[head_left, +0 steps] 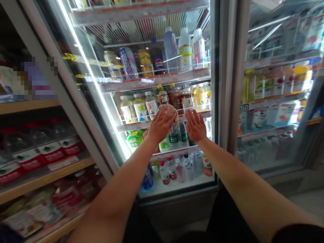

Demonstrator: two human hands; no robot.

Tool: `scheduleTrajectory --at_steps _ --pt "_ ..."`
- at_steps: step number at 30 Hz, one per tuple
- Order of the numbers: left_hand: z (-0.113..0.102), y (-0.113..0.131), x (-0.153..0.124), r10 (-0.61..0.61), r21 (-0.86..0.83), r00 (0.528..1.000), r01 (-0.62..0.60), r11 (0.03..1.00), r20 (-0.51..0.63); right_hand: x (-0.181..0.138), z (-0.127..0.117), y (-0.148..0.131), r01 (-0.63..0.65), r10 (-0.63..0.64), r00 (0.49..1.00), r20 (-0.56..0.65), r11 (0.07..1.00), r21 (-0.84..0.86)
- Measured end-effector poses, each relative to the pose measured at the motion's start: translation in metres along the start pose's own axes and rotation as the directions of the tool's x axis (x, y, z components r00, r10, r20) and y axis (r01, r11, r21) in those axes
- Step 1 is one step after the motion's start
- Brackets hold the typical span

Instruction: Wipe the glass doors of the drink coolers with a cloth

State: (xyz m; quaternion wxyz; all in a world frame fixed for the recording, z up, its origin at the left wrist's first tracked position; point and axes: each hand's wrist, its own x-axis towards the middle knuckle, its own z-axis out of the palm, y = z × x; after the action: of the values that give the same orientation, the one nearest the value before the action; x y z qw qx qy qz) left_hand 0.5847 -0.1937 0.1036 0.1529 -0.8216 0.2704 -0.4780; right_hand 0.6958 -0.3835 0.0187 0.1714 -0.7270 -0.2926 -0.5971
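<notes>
Both my arms reach into an open drinks fridge. My left hand point(162, 123) is closed round a bottle with a pinkish label point(173, 113), held at the front rail of the middle shelf point(131, 126). My right hand point(194, 125) is right beside it, fingers stretched out and apart, palm towards the bottles on the same shelf, holding nothing. Behind the hands stand yellow, white and dark red bottles point(186, 98). Green-capped water bottles point(178, 135) sit on the shelf below, partly hidden by my hands.
The fridge's glass door point(76, 84) swings open to the left. Wooden shelves point(50, 175) with packaged goods stand further left. A second, closed fridge point(275, 87) with cartons and bottles is on the right. Upper shelf point(157, 81) holds cans and tall bottles.
</notes>
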Motion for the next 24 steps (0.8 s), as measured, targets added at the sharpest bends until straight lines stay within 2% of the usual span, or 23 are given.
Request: scheduleTrajectory --at_steps 2,4,6,7,10,12,17,19,21,22,24 --pt "-0.005 -0.007 0.001 -0.065 0.021 0.997 0.066 0.998 -0.052 -0.001 0.001 0.000 0.007 -0.007 1.000 -0.020 1.000 0.000" --pt "-0.009 -0.013 0.001 -0.170 0.017 0.977 0.174 0.985 -0.129 -0.001 0.002 0.001 0.005 -0.005 1.000 -0.029 1.000 0.011" --pt "-0.009 -0.013 -0.004 -0.229 0.003 0.960 0.232 0.973 -0.159 -0.002 0.003 0.001 -0.009 0.010 1.000 -0.015 0.999 0.033" --pt "-0.008 -0.011 -0.009 -0.221 0.002 0.965 0.224 0.975 -0.141 -0.002 0.003 0.001 -0.017 0.017 1.000 -0.003 0.999 0.042" --pt "-0.006 -0.007 -0.023 -0.099 0.017 0.995 0.100 0.995 -0.024 -0.003 0.002 0.000 -0.035 0.034 0.999 0.023 0.998 0.055" --pt "-0.009 -0.009 -0.029 -0.067 0.041 0.998 0.067 0.997 -0.010 -0.003 0.001 0.000 -0.035 0.034 0.999 0.021 0.998 0.051" --pt "-0.011 -0.012 -0.040 -0.231 0.073 0.964 0.242 0.968 -0.131 -0.003 0.001 0.000 -0.022 0.022 1.000 -0.022 1.000 0.012" --pt "-0.005 -0.005 -0.051 -0.198 0.060 0.977 0.203 0.977 -0.078 -0.004 0.001 0.000 -0.017 0.017 0.999 -0.033 1.000 0.009" --pt "0.000 0.001 -0.062 -0.028 0.018 0.998 0.027 0.999 0.054 -0.004 0.001 0.000 -0.018 0.018 0.999 -0.032 1.000 0.018" --pt "0.001 0.001 -0.065 0.042 0.006 0.994 -0.042 0.999 0.103 -0.004 0.001 0.000 -0.020 0.021 0.999 -0.027 1.000 0.023" --pt "-0.002 -0.004 -0.066 0.083 0.021 0.989 -0.086 0.996 0.120 -0.004 0.002 0.000 -0.024 0.024 1.000 -0.018 0.999 0.029"
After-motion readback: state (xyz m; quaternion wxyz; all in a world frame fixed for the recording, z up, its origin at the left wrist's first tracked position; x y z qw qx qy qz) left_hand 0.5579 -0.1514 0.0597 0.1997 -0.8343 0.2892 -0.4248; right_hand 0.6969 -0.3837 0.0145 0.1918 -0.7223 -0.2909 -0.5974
